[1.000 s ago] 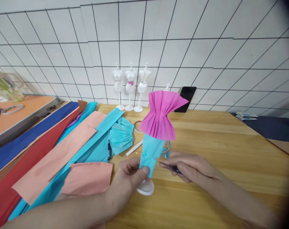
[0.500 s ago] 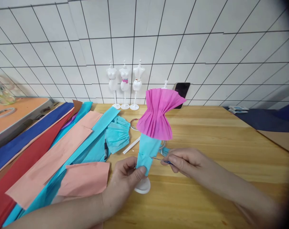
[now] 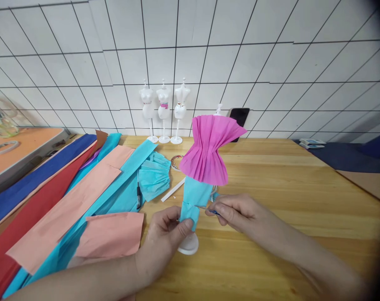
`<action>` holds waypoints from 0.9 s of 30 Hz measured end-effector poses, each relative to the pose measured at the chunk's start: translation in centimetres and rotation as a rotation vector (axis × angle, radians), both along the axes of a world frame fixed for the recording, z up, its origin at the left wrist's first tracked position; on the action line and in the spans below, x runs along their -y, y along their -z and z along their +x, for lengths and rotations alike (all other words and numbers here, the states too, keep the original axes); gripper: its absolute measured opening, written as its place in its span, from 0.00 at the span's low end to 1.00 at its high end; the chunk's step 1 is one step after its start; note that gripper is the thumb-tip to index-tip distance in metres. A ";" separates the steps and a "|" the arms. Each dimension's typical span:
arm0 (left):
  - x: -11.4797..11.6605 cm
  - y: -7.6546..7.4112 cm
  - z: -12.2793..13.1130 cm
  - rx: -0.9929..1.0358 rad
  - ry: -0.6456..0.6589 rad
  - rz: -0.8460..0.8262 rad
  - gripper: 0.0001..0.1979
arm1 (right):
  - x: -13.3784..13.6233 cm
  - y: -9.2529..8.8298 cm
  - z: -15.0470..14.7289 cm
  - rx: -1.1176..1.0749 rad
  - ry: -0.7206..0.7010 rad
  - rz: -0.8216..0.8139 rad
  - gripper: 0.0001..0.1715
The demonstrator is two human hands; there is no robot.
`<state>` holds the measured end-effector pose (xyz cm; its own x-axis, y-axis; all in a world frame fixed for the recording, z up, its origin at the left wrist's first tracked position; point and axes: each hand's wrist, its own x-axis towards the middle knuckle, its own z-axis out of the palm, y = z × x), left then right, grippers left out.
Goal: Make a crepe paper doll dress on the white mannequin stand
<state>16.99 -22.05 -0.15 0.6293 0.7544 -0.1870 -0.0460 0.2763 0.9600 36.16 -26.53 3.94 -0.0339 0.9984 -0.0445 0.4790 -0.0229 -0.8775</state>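
Note:
In front of me stands a small white dress form (image 3: 219, 108), wearing a pleated pink crepe-paper piece (image 3: 207, 152) over a light-blue paper skirt (image 3: 196, 191). My left hand (image 3: 169, 232) is closed around the skirt's lower part, thumb in front, just above the round white base (image 3: 190, 246). Pinched in my right hand (image 3: 232, 212) is a pair of scissors (image 3: 213, 212) with dark-blue handles, mostly covered by the fingers. The thin blades point left and reach into the skirt at a slit running across its front.
Three bare white dress forms (image 3: 163, 106) stand by the tiled wall, with a phone (image 3: 240, 113) to their right. Crepe-paper strips (image 3: 67, 205), a gathered blue piece (image 3: 154, 175) and a black marker (image 3: 138, 196) lie left. A tape roll (image 3: 176, 163) sits behind.
My right hand has moved slightly left, pushing the scissors farther across the blue skirt. My left hand keeps its grip on the skirt.

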 end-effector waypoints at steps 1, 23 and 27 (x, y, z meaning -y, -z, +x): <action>0.0 0.0 0.0 0.000 0.001 0.001 0.17 | 0.0 0.0 0.0 0.004 -0.008 0.001 0.23; 0.0 0.2 0.0 0.010 0.015 0.014 0.16 | 0.1 -0.2 -0.3 0.001 -0.057 -0.003 0.22; 0.0 0.3 0.0 0.007 0.011 0.018 0.16 | 0.1 -0.2 -0.3 0.007 -0.063 -0.011 0.20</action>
